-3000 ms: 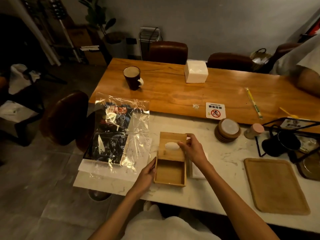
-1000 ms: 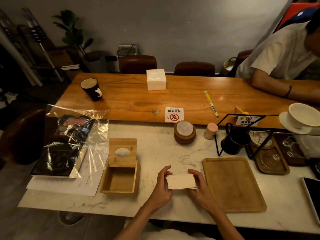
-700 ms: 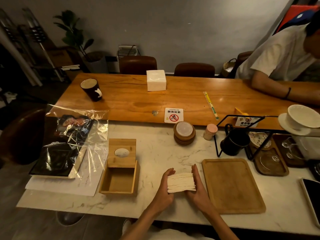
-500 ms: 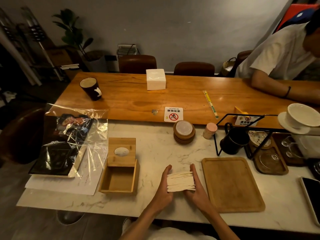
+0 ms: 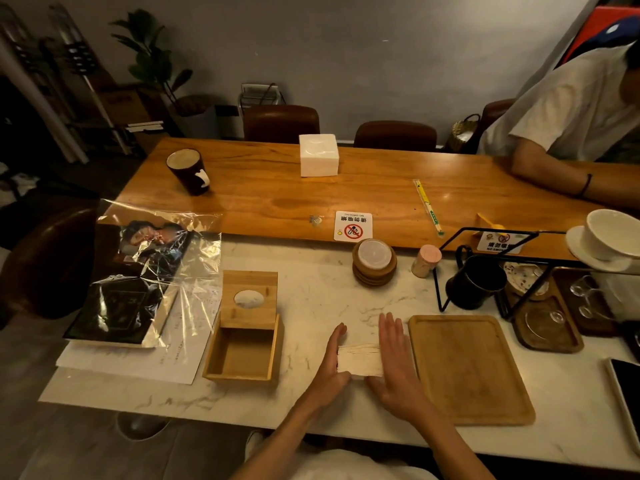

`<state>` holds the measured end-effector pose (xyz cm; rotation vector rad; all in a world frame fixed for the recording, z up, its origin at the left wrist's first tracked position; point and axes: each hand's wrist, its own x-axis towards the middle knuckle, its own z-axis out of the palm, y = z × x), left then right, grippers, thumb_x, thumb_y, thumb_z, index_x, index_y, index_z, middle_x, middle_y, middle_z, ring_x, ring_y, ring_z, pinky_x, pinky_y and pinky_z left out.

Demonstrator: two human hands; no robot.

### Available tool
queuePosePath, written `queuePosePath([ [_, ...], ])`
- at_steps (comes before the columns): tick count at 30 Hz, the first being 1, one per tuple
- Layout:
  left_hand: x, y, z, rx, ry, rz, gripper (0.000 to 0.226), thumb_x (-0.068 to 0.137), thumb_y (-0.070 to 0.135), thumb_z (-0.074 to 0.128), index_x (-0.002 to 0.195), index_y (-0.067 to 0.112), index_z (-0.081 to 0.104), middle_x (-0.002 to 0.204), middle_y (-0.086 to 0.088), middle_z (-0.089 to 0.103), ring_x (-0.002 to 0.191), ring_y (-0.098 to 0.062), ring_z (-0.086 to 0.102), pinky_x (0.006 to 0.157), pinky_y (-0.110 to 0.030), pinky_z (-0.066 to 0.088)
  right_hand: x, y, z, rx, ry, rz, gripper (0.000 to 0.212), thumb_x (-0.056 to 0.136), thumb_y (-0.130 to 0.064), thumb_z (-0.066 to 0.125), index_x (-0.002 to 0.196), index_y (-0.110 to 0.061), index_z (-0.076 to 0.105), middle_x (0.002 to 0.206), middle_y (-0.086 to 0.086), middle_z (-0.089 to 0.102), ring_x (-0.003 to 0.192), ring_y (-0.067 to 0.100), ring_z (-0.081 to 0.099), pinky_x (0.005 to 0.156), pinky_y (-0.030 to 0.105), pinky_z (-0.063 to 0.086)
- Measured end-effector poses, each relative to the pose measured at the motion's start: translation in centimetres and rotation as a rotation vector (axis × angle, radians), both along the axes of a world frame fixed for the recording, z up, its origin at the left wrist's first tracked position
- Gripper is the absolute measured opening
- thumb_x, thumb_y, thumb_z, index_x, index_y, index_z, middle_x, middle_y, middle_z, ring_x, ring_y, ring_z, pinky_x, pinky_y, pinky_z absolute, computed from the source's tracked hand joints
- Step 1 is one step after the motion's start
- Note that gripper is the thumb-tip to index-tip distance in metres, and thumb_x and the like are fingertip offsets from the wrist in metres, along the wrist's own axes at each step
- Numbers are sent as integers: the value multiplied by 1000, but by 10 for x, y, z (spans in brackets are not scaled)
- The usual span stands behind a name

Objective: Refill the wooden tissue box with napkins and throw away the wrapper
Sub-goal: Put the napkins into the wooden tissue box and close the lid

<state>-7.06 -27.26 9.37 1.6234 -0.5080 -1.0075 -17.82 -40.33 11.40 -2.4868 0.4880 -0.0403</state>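
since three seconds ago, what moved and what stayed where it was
Both hands left the wooden tissue box and picked up a stack of napkins. The left hand and right hand first gripped it with curled fingers; now they press it between flat palms, squaring it on the marble counter. The box remains open and empty, its lid slid back.
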Motion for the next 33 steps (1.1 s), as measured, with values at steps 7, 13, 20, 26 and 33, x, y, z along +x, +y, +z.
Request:
queuePosePath([
  [7,12,16,54,-116,-98,29,87,75,-5,47,149,33,23,159,13,26,146,-1,20,115,-14,22,38,-12,14,-387,308,238,80,92,-28,58,155,-22,10,144,4,50,136,24,41,122,40,14],
  [13,86,92,99,-36,-470,573,57,91,-3,49,130,38,53,134,15,55,128,-5,48,101,-17,43,48,-25,25,338,272,-68,46,92,-27,63,135,-21,47,133,0,58,110,13,58,85,25,47],
  [20,160,142,66,410,-237,288,48,100,37,48,145,23,38,131,-8,55,118,-26,56,99,-41,48,28,29,-14,2055,-214,-860,53,88,-8,51,141,-9,44,140,24,53,121,42,54,86,58,51],
  [26,188,147,63,386,-189,87,46,101,18,51,144,30,41,124,-9,53,109,-25,56,80,-33,54,34,57,-20,1973,-476,-982,57,90,-18,53,145,-8,42,128,17,65,109,32,67,78,45,60],
  [33,210,144,60,137,-68,64,28,92,11,64,120,9,58,119,-9,66,110,-21,62,85,-22,51,64,77,1,1920,-464,-886,61,87,-10,55,146,-10,40,128,18,63,120,34,57,93,49,55],
])
